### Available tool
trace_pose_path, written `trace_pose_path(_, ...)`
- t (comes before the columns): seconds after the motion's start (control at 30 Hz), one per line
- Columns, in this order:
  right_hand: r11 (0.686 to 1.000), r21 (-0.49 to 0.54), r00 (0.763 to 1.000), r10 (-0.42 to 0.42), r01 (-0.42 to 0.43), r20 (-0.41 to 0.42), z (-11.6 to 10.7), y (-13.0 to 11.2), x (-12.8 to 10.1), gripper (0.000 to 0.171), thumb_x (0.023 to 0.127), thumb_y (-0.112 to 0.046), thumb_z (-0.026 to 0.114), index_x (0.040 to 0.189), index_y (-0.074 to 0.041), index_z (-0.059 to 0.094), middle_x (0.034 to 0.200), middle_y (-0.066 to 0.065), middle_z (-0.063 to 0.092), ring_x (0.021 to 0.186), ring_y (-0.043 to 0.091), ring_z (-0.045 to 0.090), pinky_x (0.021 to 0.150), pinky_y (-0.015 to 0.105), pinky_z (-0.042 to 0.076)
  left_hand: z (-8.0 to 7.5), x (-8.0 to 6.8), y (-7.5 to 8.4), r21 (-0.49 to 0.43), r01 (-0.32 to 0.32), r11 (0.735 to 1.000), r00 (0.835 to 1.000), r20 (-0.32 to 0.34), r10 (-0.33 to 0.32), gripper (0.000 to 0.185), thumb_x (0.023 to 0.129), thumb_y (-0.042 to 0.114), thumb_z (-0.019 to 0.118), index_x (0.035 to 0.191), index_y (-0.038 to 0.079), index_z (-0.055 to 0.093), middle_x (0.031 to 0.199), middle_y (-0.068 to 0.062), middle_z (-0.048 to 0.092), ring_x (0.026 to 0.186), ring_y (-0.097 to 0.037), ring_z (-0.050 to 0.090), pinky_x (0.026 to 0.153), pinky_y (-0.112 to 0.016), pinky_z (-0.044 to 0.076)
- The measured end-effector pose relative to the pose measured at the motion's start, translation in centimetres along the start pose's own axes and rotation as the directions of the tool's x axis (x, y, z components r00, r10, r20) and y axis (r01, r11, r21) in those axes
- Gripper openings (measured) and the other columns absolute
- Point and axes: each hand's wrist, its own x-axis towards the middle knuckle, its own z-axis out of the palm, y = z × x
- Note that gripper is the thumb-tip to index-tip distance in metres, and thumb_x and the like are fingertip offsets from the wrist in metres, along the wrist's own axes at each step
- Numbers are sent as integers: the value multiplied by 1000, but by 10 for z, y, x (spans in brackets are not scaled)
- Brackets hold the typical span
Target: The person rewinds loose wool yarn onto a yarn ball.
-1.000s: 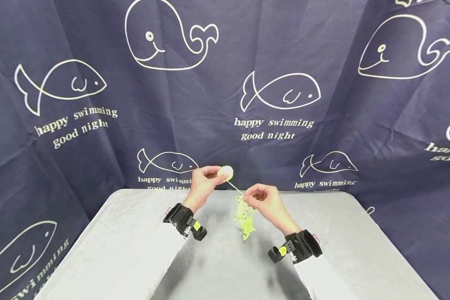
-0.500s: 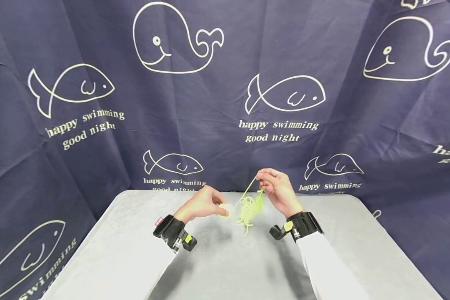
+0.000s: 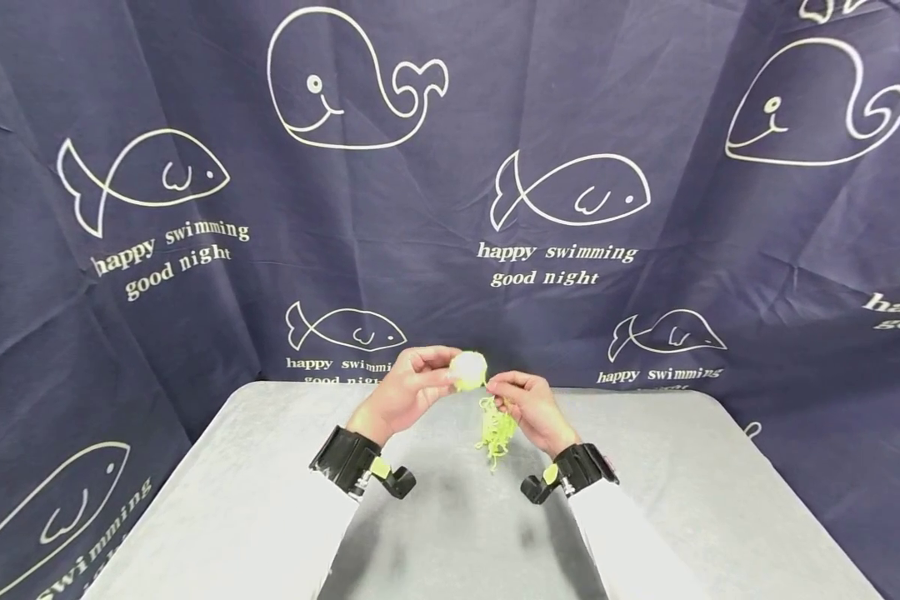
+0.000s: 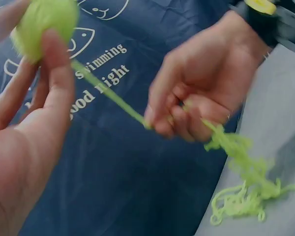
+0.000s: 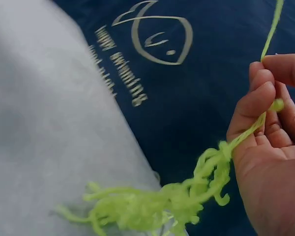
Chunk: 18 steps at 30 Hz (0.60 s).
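A small ball of yellow-green yarn (image 3: 468,371) is held between the thumb and fingers of my left hand (image 3: 412,387), raised above the far part of the table. From the ball a short strand of yarn (image 4: 110,94) runs taut to my right hand (image 3: 531,407), which pinches it between thumb and forefinger. The other fingers of that hand curl around more of the yarn. Below them dangles a loose, loopy tangle of yarn (image 5: 182,196), which also shows under the right hand in the head view.
A grey table (image 3: 450,533) with rounded far corners lies under both hands. Close behind it hangs a dark blue curtain (image 3: 420,208) printed with white fish, whales and lettering. Black camera straps (image 3: 345,460) sit on both wrists.
The left hand dipped with the ball, then came back up. The right hand rose outward with the strand, then came down and in beside the ball. The tangle still hangs beneath it.
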Motion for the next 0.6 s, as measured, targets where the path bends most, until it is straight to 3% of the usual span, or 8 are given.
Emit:
trace_pose_path(0.1,990,-138,1000,-8,10,11,2,7,-9,9,94,3,66,100,8,69,83,5,70,69,11,58,60,19,50,5,12,-5,-74,-24,997,983,-186,10,35,93,-12,50,102,11,75,103,-3,74,92,-13,69,81,-23,56)
trace_pose_path(0.23,932,-358,998,-55,64,37,6,6,-25,19,91,-1,71,103,12,68,81,4,69,67,10,58,60,21,50,8,27,-16,-67,-54,996,894,-447,19,21,92,-12,60,100,2,72,97,-6,73,86,-14,70,78,-24,58)
trace_pose_path(0.3,882,-459,994,-93,108,56,7,2,-34,16,89,-2,73,100,10,70,78,4,68,65,9,58,58,22,50,6,31,-24,48,-34,998,844,-534,55,16,88,-10,68,102,-4,72,93,-7,73,83,-14,71,76,-24,59)
trace_pose_path(0.37,832,-532,988,-136,157,80,8,-5,-44,12,88,-3,73,95,6,70,76,4,66,63,9,58,57,22,50,2,32,-31,266,32,963,807,-576,133,19,83,-6,76,102,-7,73,88,-6,72,78,-13,69,72,-23,58)
trace_pose_path(0.4,808,-560,983,-160,185,94,7,-8,-47,10,88,-2,73,93,5,71,75,4,66,63,10,58,56,21,49,0,32,-35,398,74,914,799,-572,185,22,81,-3,80,102,-7,74,85,-6,72,76,-13,69,70,-24,58)
trace_pose_path(0.47,761,-602,970,-213,241,120,6,-16,-55,7,87,-2,73,91,3,71,74,3,66,61,9,58,54,21,48,-5,29,-41,641,170,748,800,-534,275,25,76,4,86,99,-3,76,80,-5,73,72,-14,68,71,-24,55)
trace_pose_path(0.53,735,-613,955,-260,290,139,2,-25,-59,6,87,-2,73,90,2,71,74,3,67,60,10,58,53,21,48,-9,25,-45,791,237,564,819,-475,323,26,73,9,88,95,1,77,78,-6,73,70,-16,67,71,-29,52)
trace_pose_path(0.6,730,-603,944,-300,321,140,-2,-34,-62,6,87,-1,74,90,2,71,74,3,67,59,9,57,51,22,48,-12,21,-47,861,268,432,850,-423,315,26,72,11,89,93,3,76,78,-6,72,70,-18,68,72,-34,53)
